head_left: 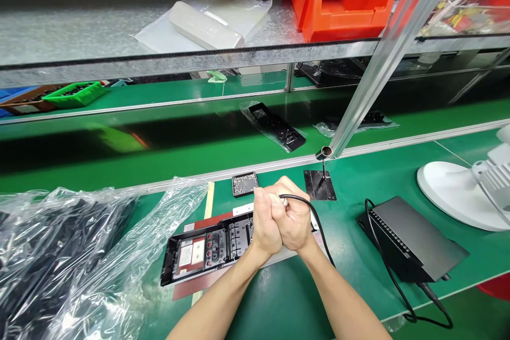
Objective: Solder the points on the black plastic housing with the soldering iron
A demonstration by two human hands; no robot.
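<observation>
Over the green tabletop (350, 191), left hand (266, 226) and right hand (295, 220) clasp together gripping a corded tool (285, 201), directly above the black panel (207, 249); screw tray (244, 184) just behind.

- The cabled tool (283, 201): only its metal end shows, sticking out between both fists; a black cable (319, 228) curves from it down to the right over the green bench.
- The black panel (207, 249): a long, flat plastic frame with open compartments, lying face up on a reddish-brown mat, its right end hidden under the hands.
</observation>
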